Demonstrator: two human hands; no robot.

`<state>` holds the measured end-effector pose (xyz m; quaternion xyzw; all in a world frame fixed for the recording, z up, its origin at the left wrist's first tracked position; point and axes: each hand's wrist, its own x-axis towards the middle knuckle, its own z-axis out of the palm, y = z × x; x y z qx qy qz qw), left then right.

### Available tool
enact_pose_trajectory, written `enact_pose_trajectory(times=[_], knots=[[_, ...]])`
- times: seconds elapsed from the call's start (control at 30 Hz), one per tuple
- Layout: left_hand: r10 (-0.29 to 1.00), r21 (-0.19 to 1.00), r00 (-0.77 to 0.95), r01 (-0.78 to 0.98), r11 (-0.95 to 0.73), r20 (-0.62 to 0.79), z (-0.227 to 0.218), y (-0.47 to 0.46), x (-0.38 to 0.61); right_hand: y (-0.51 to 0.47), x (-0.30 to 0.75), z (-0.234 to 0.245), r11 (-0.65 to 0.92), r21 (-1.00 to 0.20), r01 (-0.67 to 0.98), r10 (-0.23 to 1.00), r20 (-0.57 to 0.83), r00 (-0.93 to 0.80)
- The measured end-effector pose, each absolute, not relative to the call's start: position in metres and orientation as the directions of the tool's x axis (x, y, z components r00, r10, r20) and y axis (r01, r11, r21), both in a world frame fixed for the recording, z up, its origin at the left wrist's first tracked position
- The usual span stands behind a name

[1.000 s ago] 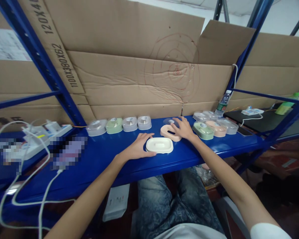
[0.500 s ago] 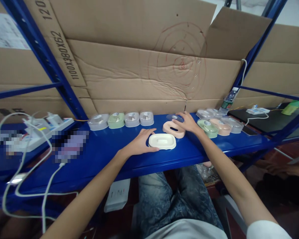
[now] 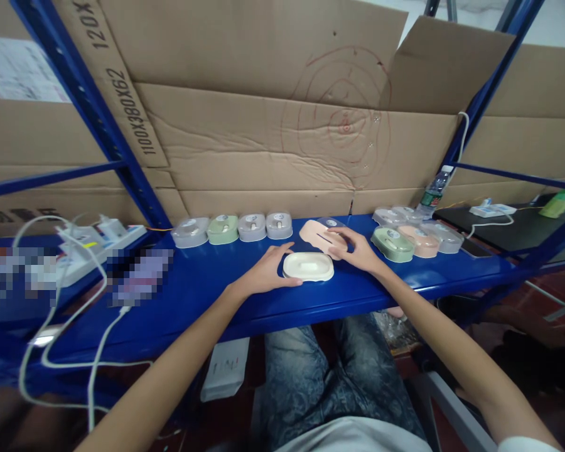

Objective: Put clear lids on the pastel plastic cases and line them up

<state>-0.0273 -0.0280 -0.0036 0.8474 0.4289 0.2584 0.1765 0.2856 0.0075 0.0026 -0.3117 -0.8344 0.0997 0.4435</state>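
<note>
My left hand (image 3: 268,271) is curved around the left end of a cream oval dish (image 3: 308,266), thumb at its front edge and fingers at its back edge. The dish lies on the blue shelf and has a raised oval in its middle. Just behind it, my right hand (image 3: 355,251) grips a peach oval piece with a slot (image 3: 316,236) by its right side, tilted up off the shelf. Behind that piece lies a clear lid with a round label (image 3: 332,223), partly hidden.
Several lidded boxes (image 3: 223,230) stand in a row at the back left; more boxes (image 3: 393,243) cluster on the right beside a water bottle (image 3: 433,191). A phone (image 3: 144,276) with a white cable and a power strip (image 3: 103,248) sit at the left. Cardboard (image 3: 245,125) backs the blue shelf (image 3: 207,282).
My right hand has moved from the clear lid to the peach piece and raised it into a tilt. My left hand stays at the cream dish.
</note>
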Motion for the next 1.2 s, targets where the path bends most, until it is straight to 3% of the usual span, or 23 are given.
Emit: enact_pose_trajectory(times=[0.13, 0.37, 0.73, 1.2], knots=[[0.792, 0.539, 0.520, 0.588, -0.603, 0.319, -0.002, -0.029, -0.027, -0.004, 0.269, 0.003, 0.867, -0.420, 0.267, 0.491, 0.633, -0.599], [0.843, 0.568, 0.475, 0.633, -0.526, 0.251, -0.001, -0.030, -0.027, -0.010, 0.268, -0.005, 0.881, -0.351, 0.316, 0.464, 0.524, -0.714], [0.837, 0.532, 0.479, 0.652, -0.541, 0.265, -0.003, -0.026, -0.028, -0.019, 0.262, 0.000, 0.865, -0.352, 0.358, 0.488, 0.421, -0.765], [0.779, 0.517, 0.547, 0.591, -0.619, 0.307, -0.005, -0.028, -0.026, -0.027, 0.261, 0.005, 0.859, -0.261, 0.440, 0.505, 0.291, -0.813]])
